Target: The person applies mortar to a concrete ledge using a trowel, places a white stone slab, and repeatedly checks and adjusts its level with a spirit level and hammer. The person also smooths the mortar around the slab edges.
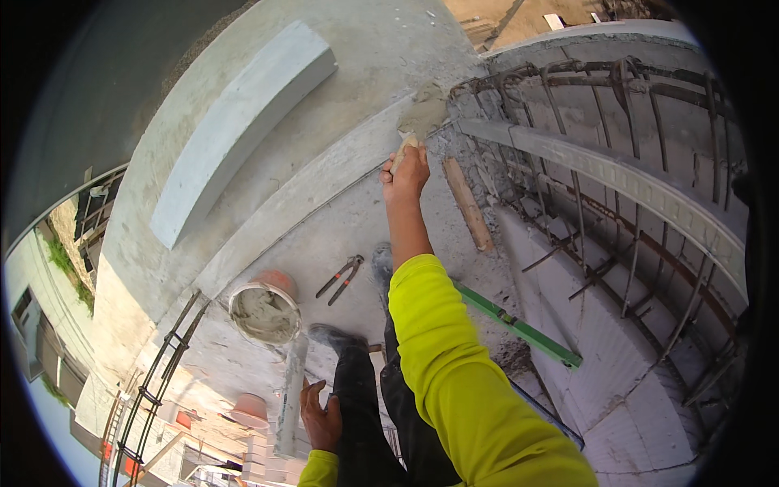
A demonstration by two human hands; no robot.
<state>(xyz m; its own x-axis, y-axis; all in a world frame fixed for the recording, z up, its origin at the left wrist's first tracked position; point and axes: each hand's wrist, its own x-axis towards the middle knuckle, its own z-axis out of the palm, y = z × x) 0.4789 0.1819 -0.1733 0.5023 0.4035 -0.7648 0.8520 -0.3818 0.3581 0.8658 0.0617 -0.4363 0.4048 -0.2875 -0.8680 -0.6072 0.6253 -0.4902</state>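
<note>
Grey, wet mortar [423, 112] lies in a rough, lumpy patch at the far end of the concrete ledge [312, 183], just ahead of your right hand [410, 174]. That ledge bends in a long curve, its face pale and scuffed. On the broad concrete slab [349, 89] beyond it sits a smooth, light-grey curved block [243, 134]. Rusty, ribbed steel bars [580, 211] form a cage on your right, beside a splintery wood offcut [468, 204] and a straight green bar [517, 325]. Near your boots, a round bucket [284, 282] holds more thick mortar, and pincers with 2 orange-marked handles [340, 280] lie splayed on the floor.

Your 2 hands differ. The right is wrapped firmly around the pale handle of a trowel [402, 154], which points into the mortar patch; its blade cannot be made out clearly. Your left hand [322, 416] hangs low, fingers loosely bent and apart, with nothing visible in its grasp. It is just beside a mortar-crusted grey strip [290, 402]; whether they touch, you cannot tell.
</note>
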